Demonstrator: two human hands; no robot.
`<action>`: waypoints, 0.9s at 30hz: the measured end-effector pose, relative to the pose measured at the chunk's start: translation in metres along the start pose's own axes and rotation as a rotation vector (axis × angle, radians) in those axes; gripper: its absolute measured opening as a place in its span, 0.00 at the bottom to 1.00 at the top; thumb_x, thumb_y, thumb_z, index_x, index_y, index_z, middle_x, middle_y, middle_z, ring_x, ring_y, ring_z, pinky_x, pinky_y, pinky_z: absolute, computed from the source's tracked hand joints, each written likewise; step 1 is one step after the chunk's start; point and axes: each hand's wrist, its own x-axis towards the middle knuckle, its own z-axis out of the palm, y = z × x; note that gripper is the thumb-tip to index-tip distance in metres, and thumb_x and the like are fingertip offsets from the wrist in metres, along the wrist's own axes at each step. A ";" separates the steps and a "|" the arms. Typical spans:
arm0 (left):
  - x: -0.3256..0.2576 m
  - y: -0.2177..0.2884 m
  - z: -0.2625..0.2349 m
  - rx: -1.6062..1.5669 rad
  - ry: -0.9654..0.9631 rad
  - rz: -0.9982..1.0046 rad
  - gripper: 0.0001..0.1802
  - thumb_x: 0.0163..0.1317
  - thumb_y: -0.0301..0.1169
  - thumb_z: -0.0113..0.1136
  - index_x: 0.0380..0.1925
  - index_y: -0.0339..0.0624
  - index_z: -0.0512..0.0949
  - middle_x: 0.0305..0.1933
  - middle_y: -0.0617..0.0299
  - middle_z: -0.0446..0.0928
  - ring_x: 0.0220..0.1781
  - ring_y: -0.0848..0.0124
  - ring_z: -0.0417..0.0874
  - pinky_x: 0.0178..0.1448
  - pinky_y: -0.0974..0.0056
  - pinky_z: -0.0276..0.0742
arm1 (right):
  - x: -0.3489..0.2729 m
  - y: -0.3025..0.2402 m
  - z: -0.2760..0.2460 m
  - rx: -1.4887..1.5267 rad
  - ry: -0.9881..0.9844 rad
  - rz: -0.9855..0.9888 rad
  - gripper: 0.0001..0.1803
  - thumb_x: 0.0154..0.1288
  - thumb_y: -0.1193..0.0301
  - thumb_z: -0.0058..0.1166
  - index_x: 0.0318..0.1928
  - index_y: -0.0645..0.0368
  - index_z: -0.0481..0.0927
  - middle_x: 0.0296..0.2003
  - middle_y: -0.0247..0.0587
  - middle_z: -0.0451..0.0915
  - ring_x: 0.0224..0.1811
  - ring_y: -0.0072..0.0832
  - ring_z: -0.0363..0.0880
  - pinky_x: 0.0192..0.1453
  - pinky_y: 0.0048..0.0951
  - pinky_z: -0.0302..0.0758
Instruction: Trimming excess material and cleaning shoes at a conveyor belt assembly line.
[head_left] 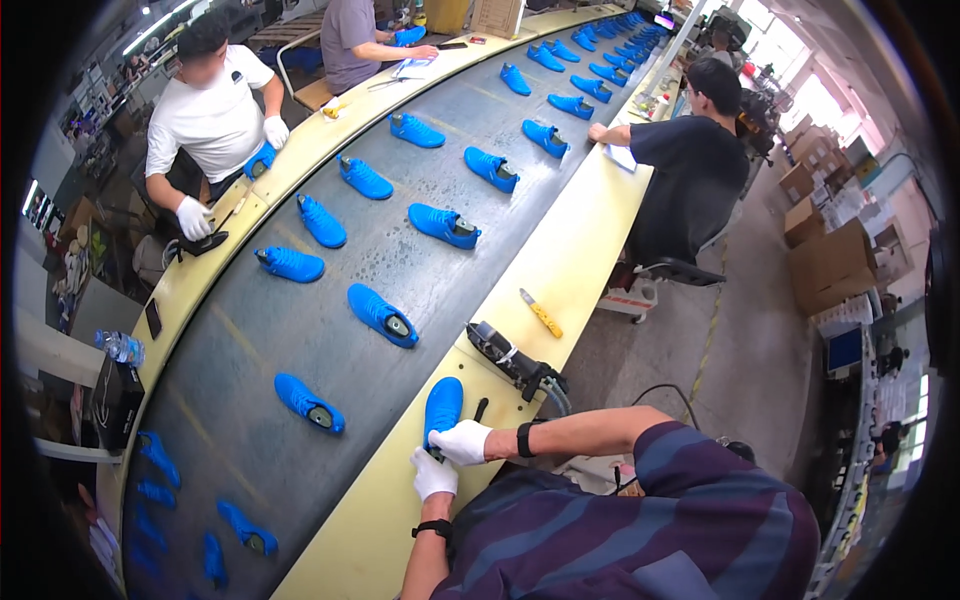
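Note:
A blue lace-up sneaker (443,403) lies on the pale yellow ledge in front of me, toe pointing away. My right hand (462,442), in a white glove, is closed on the right side of its heel end. At the rear of the shoe, my left hand (434,475), also gloved, is closed around the heel opening. Both hands touch the same sneaker and partly cover its collar. Just right of the shoe is a small black tool (482,410). Beyond it sits a black hand-held device (498,352) with a grey hose.
A dark conveyor belt (390,260) carries many blue sneakers (383,315) in two rows. A yellow utility knife (540,312) lies on the ledge (575,240). One person (690,170) sits farther along my side; others sit across the belt. Cardboard boxes (835,265) stand at right.

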 end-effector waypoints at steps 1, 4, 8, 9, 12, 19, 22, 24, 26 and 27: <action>-0.001 0.002 -0.001 -0.006 -0.004 -0.007 0.33 0.70 0.41 0.65 0.66 0.37 0.62 0.65 0.35 0.72 0.59 0.33 0.83 0.61 0.37 0.77 | 0.003 0.001 -0.005 -0.030 -0.015 -0.032 0.09 0.74 0.69 0.50 0.48 0.61 0.74 0.35 0.55 0.85 0.36 0.56 0.88 0.40 0.50 0.84; 0.000 0.000 0.003 -0.073 0.007 0.024 0.32 0.70 0.42 0.64 0.64 0.37 0.63 0.64 0.37 0.73 0.61 0.35 0.82 0.62 0.38 0.77 | 0.010 -0.006 -0.027 -0.147 -0.070 -0.076 0.08 0.71 0.71 0.54 0.45 0.61 0.75 0.33 0.51 0.85 0.35 0.53 0.88 0.37 0.49 0.83; 0.002 0.003 0.006 -0.040 0.015 0.027 0.30 0.70 0.42 0.65 0.63 0.37 0.65 0.63 0.38 0.74 0.61 0.37 0.82 0.62 0.39 0.77 | 0.027 0.001 -0.020 -0.250 -0.115 -0.101 0.16 0.64 0.68 0.63 0.46 0.64 0.77 0.29 0.51 0.85 0.33 0.54 0.88 0.34 0.51 0.82; 0.003 -0.003 0.008 -0.053 0.034 0.016 0.29 0.70 0.42 0.65 0.62 0.38 0.66 0.62 0.38 0.74 0.61 0.37 0.82 0.62 0.39 0.77 | 0.029 -0.006 -0.024 -0.291 -0.161 -0.096 0.17 0.62 0.67 0.65 0.46 0.65 0.78 0.29 0.52 0.85 0.33 0.54 0.89 0.34 0.50 0.82; 0.004 -0.001 0.009 -0.074 0.037 0.017 0.27 0.70 0.42 0.65 0.60 0.38 0.67 0.62 0.38 0.74 0.61 0.36 0.82 0.62 0.40 0.77 | 0.031 -0.009 -0.027 -0.360 -0.180 -0.082 0.19 0.58 0.66 0.68 0.45 0.64 0.80 0.29 0.53 0.87 0.34 0.55 0.89 0.34 0.49 0.83; 0.000 0.012 0.008 -0.039 0.051 0.015 0.28 0.71 0.42 0.64 0.60 0.37 0.66 0.63 0.38 0.73 0.61 0.35 0.81 0.63 0.40 0.77 | 0.022 -0.014 -0.049 -0.336 -0.178 -0.025 0.12 0.56 0.69 0.67 0.38 0.65 0.87 0.31 0.55 0.88 0.37 0.53 0.90 0.37 0.49 0.85; 0.001 0.013 0.009 -0.033 0.039 0.008 0.27 0.71 0.40 0.63 0.60 0.36 0.66 0.64 0.37 0.72 0.61 0.36 0.82 0.63 0.40 0.78 | 0.023 -0.014 -0.048 -0.270 -0.255 0.013 0.12 0.53 0.68 0.68 0.35 0.64 0.88 0.30 0.54 0.88 0.38 0.52 0.91 0.38 0.49 0.85; -0.002 0.017 0.006 -0.047 0.020 -0.014 0.26 0.71 0.38 0.61 0.61 0.36 0.66 0.65 0.36 0.72 0.61 0.36 0.82 0.63 0.41 0.79 | 0.024 -0.013 -0.034 -0.289 -0.082 -0.013 0.13 0.50 0.69 0.70 0.35 0.63 0.89 0.33 0.54 0.88 0.38 0.51 0.91 0.37 0.48 0.86; 0.004 0.015 0.009 -0.038 0.005 0.007 0.26 0.72 0.38 0.60 0.62 0.36 0.66 0.65 0.35 0.73 0.61 0.36 0.82 0.63 0.41 0.79 | 0.026 -0.011 -0.022 -0.360 -0.020 -0.092 0.13 0.50 0.69 0.70 0.35 0.63 0.88 0.35 0.54 0.87 0.38 0.51 0.91 0.36 0.47 0.86; 0.007 0.013 0.010 -0.027 -0.010 0.024 0.27 0.72 0.37 0.59 0.64 0.36 0.66 0.65 0.34 0.73 0.60 0.36 0.82 0.63 0.41 0.79 | 0.028 -0.010 -0.018 -0.428 0.041 -0.173 0.13 0.49 0.69 0.71 0.36 0.63 0.88 0.37 0.54 0.87 0.38 0.51 0.91 0.36 0.46 0.86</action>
